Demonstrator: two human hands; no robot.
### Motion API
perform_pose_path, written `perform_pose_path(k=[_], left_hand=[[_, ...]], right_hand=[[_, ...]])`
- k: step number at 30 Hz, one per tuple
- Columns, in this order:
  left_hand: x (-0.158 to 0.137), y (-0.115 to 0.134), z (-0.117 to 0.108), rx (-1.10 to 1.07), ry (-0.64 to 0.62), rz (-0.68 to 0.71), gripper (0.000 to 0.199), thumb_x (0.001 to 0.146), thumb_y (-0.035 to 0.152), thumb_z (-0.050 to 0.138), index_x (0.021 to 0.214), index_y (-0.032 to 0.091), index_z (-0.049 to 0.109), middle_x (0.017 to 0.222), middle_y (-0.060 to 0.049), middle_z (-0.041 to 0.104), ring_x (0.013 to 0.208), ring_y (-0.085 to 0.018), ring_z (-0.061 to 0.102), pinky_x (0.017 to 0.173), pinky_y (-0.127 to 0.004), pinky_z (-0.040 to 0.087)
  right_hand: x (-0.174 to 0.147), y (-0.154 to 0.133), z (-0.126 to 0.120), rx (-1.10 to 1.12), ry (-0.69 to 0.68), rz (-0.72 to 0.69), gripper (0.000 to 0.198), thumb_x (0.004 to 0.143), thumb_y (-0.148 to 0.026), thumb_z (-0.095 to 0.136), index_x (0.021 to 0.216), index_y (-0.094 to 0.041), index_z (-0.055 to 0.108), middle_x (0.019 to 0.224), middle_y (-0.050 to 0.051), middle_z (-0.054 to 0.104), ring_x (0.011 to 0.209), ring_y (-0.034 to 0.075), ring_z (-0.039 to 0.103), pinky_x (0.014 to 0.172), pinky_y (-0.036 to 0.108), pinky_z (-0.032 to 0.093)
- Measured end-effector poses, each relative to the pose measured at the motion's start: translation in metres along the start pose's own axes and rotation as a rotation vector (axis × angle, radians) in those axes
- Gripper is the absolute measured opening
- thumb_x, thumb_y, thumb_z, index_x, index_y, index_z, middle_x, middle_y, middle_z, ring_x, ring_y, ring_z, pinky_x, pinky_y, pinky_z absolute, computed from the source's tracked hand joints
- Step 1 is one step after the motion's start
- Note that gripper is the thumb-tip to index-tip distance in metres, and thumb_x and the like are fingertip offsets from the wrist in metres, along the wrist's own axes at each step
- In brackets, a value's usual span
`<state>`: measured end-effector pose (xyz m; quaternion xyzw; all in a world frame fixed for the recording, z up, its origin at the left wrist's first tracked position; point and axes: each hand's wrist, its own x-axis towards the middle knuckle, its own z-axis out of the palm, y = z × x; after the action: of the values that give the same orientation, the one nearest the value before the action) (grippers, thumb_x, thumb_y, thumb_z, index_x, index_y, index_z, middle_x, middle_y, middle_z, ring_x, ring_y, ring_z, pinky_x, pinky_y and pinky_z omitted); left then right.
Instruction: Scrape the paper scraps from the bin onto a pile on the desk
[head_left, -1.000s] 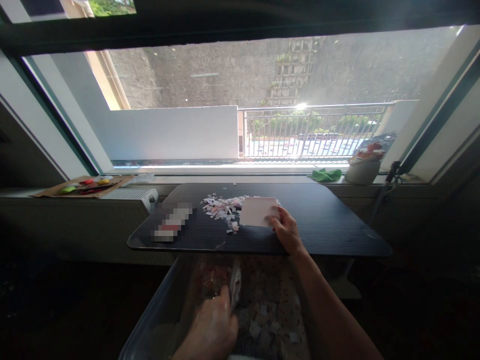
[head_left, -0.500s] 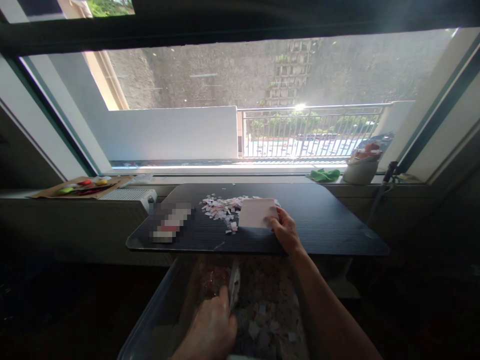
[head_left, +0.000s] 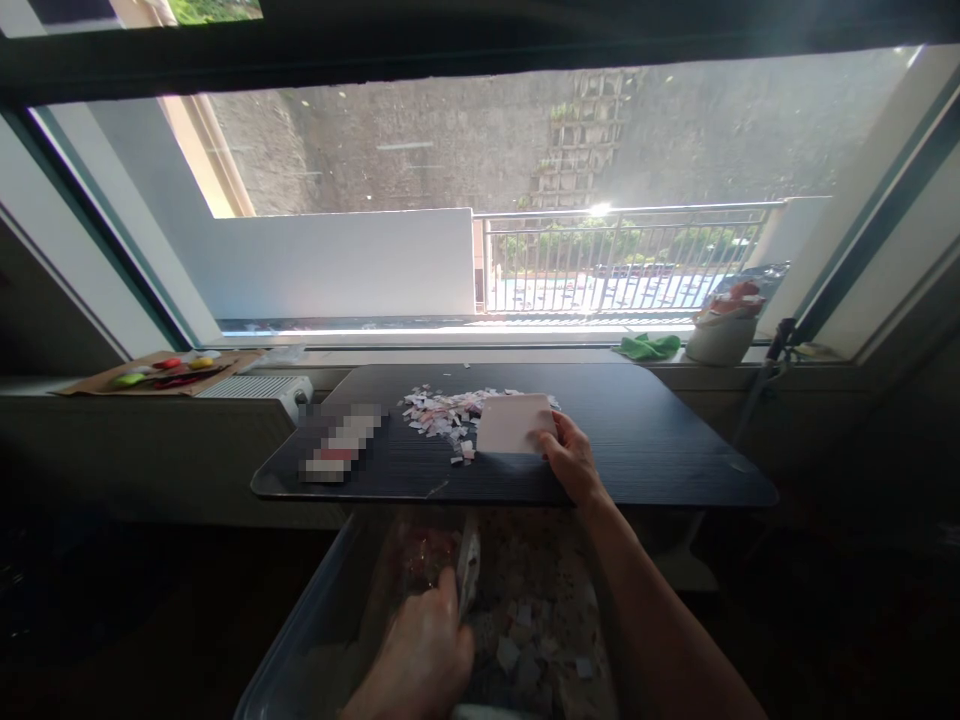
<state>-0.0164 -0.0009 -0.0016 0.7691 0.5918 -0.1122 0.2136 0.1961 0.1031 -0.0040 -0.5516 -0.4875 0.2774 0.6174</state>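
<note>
Pinching the pale card (head_left: 510, 425) at its right edge, mid-frame, my right hand (head_left: 574, 460) likely leaves its left side free beside paper scraps (head_left: 437, 412). Lower centre, my left hand (head_left: 427, 640) curls by a pale strip (head_left: 471, 562); I cannot tell whether it grips.

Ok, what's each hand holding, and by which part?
Right hand: the pale card, by its right edge. Left hand: at a whitish strip; too dim to tell whether it's held.
</note>
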Motion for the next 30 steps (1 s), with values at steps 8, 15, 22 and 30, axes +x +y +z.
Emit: perform_pose_path(k=[8, 15, 22, 30], left_hand=[[0.000, -0.002, 0.003, -0.008, 0.039, 0.016, 0.034, 0.072, 0.019, 0.036, 0.104, 0.011, 0.044, 0.090, -0.014, 0.062, 0.085, -0.026, 0.058, 0.071, -0.036, 0.042], [0.001, -0.002, 0.006, 0.009, 0.037, -0.001, 0.037, 0.072, 0.020, 0.036, 0.108, 0.010, 0.043, 0.090, -0.013, 0.062, 0.086, -0.026, 0.058, 0.073, -0.036, 0.042], [-0.001, 0.001, 0.001, -0.024, 0.000, -0.010, 0.039, 0.072, 0.019, 0.036, 0.110, 0.010, 0.042, 0.094, -0.013, 0.061, 0.090, -0.025, 0.056, 0.076, -0.035, 0.040], [0.001, -0.002, 0.007, -0.007, 0.051, 0.020, 0.046, 0.073, 0.021, 0.036, 0.116, 0.008, 0.040, 0.092, -0.013, 0.060, 0.089, -0.025, 0.056, 0.074, -0.034, 0.041]], right_hand=[[0.002, 0.003, 0.000, -0.008, 0.020, -0.012, 0.038, 0.067, -0.030, 0.051, 0.103, -0.017, 0.053, 0.081, 0.004, 0.061, 0.063, 0.014, 0.053, 0.050, 0.023, 0.043], [0.002, 0.003, 0.002, 0.029, -0.005, -0.068, 0.039, 0.067, -0.033, 0.053, 0.102, -0.016, 0.051, 0.081, 0.004, 0.061, 0.057, 0.012, 0.051, 0.047, 0.024, 0.042], [-0.001, -0.003, 0.002, -0.076, -0.046, -0.110, 0.031, 0.066, -0.025, 0.049, 0.095, -0.018, 0.056, 0.076, 0.002, 0.061, 0.059, 0.013, 0.051, 0.052, 0.024, 0.041], [-0.002, -0.007, -0.002, -0.110, 0.007, -0.082, 0.033, 0.065, -0.023, 0.046, 0.096, -0.016, 0.057, 0.072, 0.001, 0.059, 0.056, 0.012, 0.046, 0.054, 0.025, 0.039]])
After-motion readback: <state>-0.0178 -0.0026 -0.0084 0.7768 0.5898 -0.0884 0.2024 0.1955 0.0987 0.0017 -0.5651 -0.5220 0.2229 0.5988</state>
